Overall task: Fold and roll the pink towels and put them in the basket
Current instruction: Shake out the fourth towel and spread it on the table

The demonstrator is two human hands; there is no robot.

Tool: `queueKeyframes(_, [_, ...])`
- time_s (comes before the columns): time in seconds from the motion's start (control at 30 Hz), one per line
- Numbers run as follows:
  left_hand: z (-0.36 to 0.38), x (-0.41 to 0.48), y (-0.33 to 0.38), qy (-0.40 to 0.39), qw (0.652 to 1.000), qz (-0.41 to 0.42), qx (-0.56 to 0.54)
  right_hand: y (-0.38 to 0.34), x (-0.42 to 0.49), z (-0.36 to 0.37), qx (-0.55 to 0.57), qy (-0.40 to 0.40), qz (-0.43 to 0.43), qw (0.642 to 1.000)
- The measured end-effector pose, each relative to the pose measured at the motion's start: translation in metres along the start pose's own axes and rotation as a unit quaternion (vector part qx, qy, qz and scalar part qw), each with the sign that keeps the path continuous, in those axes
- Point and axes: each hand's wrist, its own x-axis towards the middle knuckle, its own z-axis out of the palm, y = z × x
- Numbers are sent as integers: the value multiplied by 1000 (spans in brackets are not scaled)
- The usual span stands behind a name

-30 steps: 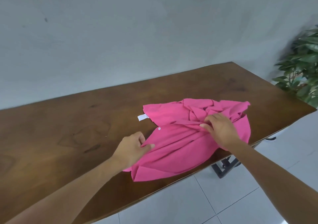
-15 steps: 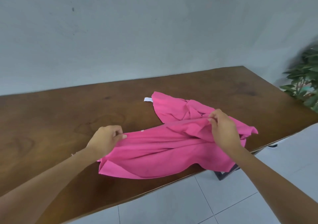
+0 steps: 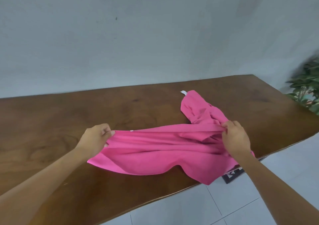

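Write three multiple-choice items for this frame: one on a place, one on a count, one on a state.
1. Where on the towel is the white tag? A. far tip B. near edge C. middle
2. How many hands grip the towel? A. none B. one C. two
3. The towel is: A. rolled tight B. folded square C. stretched out but rumpled

Answers:
1 A, the tag sticks out at the far end, on the table.
2 C, the left hand and right hand each pinch its upper edge.
3 C, it spans between both hands, with a bunched part beyond the right one.
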Motion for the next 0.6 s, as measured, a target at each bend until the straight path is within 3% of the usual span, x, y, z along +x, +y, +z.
queueKeyframes(0.3, [-41,-6,-94,21,998,21,48,-49,-44,0,-17,48,16,999])
queueKeyframes(0.6, [-56,-22,-131,47,997,15,56,-89,-74,-20,130,69,33,989])
